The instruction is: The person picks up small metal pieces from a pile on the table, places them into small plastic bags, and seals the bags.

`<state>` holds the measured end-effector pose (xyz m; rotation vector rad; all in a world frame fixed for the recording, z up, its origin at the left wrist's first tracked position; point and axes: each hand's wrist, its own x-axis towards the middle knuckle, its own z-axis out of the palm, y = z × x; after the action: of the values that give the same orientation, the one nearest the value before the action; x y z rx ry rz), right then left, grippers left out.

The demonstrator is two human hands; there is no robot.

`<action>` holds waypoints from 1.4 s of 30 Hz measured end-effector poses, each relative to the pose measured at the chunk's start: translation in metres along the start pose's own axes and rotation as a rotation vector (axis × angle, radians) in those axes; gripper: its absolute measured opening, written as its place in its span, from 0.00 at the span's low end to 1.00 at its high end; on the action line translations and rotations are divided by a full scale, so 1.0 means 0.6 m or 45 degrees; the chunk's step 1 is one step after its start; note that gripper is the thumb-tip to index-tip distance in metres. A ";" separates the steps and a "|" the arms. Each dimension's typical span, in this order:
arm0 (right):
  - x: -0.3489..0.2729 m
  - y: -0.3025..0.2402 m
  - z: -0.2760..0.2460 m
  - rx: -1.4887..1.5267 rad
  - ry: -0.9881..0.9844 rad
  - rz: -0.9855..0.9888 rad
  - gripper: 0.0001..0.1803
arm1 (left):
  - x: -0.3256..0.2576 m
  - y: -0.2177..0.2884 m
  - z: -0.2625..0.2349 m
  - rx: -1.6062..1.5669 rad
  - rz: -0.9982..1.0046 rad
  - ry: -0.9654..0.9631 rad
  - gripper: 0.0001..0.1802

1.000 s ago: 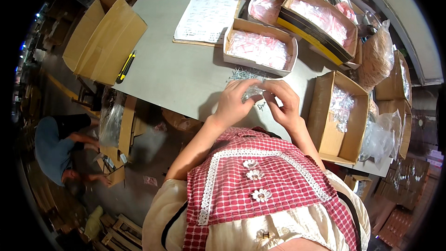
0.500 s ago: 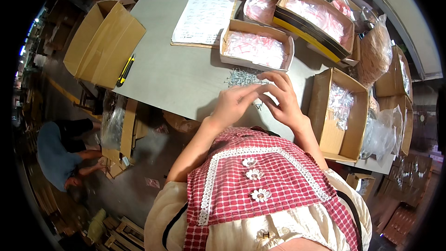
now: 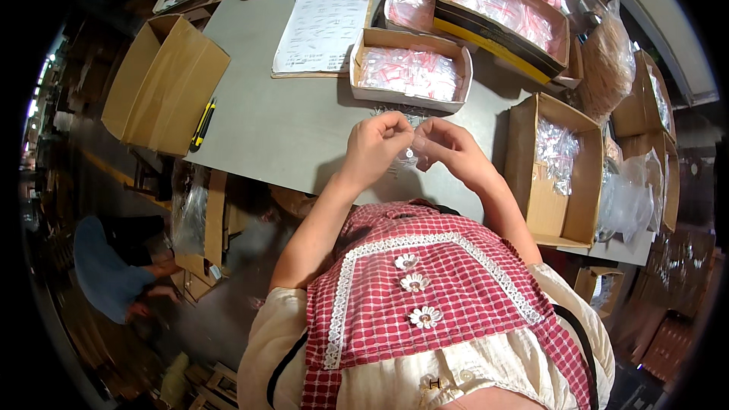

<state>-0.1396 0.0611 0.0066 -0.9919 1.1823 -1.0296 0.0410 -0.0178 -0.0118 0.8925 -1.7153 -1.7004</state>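
My left hand [image 3: 377, 146] and my right hand [image 3: 454, 149] meet over the near part of the grey table [image 3: 266, 129], fingertips pinched close together. Between them hangs a small clear plastic bag [image 3: 408, 157] with a little round white mark. Whether anything lies inside it is too small to tell. Just beyond the fingers is a loose pile of silver screws [image 3: 410, 112], mostly hidden by my hands. Behind the pile stands a shallow white-edged box [image 3: 361, 93] full of small clear bags with red stripes.
An open cardboard box [image 3: 566, 220] at right holds filled clear bags [image 3: 557, 153]. Farther back are a black-and-yellow box [image 3: 493, 43] and a clipboard with paper [image 3: 323, 30]. At left, a yellow utility knife [image 3: 203, 125] lies beside a cardboard box [image 3: 163, 91]. Another person [image 3: 110, 269] bends over low left.
My hands, earlier spread above the screws, have come together and now pinch a small clear bag. The view has shifted slightly.
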 end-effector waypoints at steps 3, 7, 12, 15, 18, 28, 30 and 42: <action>0.000 0.010 -0.013 0.137 -0.051 0.034 0.08 | 0.006 -0.002 0.002 -0.123 -0.102 -0.069 0.04; -0.011 0.014 -0.020 0.264 -0.052 0.036 0.09 | 0.013 0.005 0.014 -0.203 -0.088 -0.145 0.04; -0.048 0.006 -0.040 0.560 0.106 0.129 0.13 | 0.051 0.004 0.048 -0.375 -0.052 -0.273 0.06; -0.095 0.023 -0.079 0.689 0.359 -0.188 0.11 | 0.101 0.020 0.072 -0.189 -0.192 -0.303 0.07; -0.144 0.032 -0.115 1.006 0.964 -0.577 0.06 | 0.204 -0.027 0.054 0.387 0.102 0.064 0.14; -0.153 0.025 -0.068 0.435 0.878 -0.277 0.08 | 0.321 -0.089 -0.017 0.991 0.050 -0.041 0.17; -0.128 0.040 -0.066 0.341 0.783 -0.271 0.10 | 0.309 -0.084 -0.031 0.802 0.118 0.018 0.18; 0.059 0.019 -0.053 -0.364 0.661 -0.432 0.26 | 0.172 -0.028 -0.044 -0.230 0.019 -0.118 0.23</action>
<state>-0.1667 0.0275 -0.0160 -1.2173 1.6562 -1.4742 -0.0016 -0.1141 -0.0338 0.7272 -1.5913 -1.8782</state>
